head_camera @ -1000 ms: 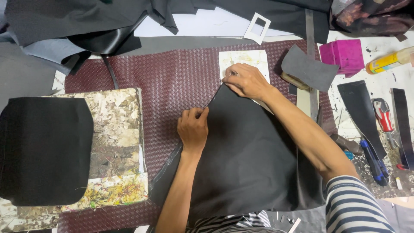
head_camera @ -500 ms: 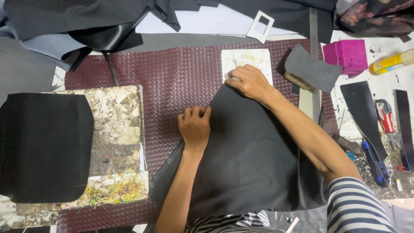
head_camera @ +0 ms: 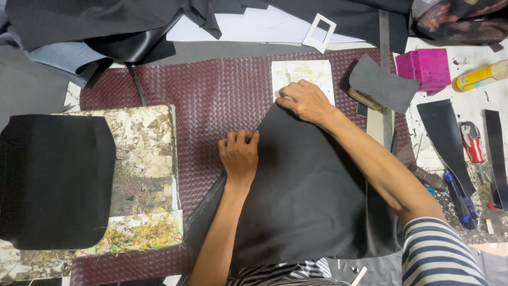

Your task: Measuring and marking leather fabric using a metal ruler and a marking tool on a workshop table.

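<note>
A large black sheet of leather-like material lies on a dark red woven mat in front of me. My left hand presses on the sheet's left slanted edge, fingers curled over it. My right hand pinches the sheet's top corner, which rests on a stained white card. Both forearms reach across the sheet.
A black rounded panel lies on a paint-stained board at left. Black fabric is piled along the back. At right are a pink box, a yellow bottle, a grey piece, black strips, red and blue handled tools, and a metal ruler.
My left hand has slid slightly up along the sheet's left edge; the right hand keeps hold of the top corner. Little else has moved.
</note>
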